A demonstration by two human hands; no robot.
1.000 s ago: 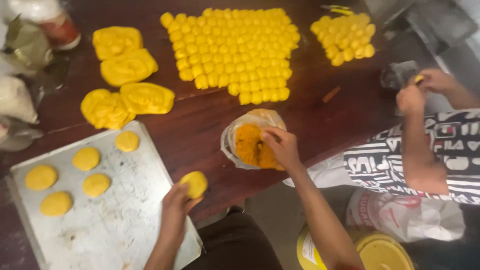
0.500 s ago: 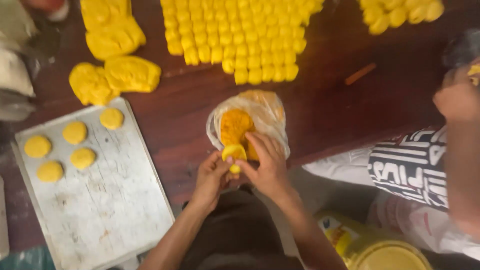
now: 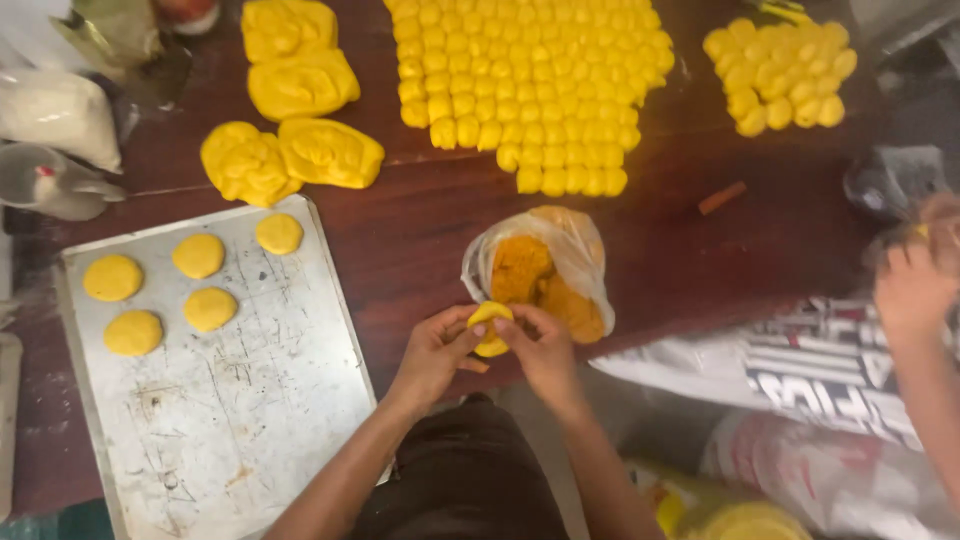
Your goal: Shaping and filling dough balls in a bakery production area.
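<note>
Both hands, apart a second ago, now meet over one yellow dough piece at the table's near edge.

The left hand [image 3: 432, 352] and right hand [image 3: 545, 350] pinch the dough piece [image 3: 489, 327] between fingertips, just beside the open bag of orange filling [image 3: 540, 272]. Even pressure around the rim should keep it from tearing. The metal tray [image 3: 250, 400] with five flattened rounds [image 3: 197, 255] lies to the left.

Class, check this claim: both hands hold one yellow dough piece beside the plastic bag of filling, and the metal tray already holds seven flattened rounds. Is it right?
Not quite. The head view shows five flattened rounds on the metal tray, not seven. The left hand and right hand do hold one yellow dough piece beside the plastic bag of filling.
</note>
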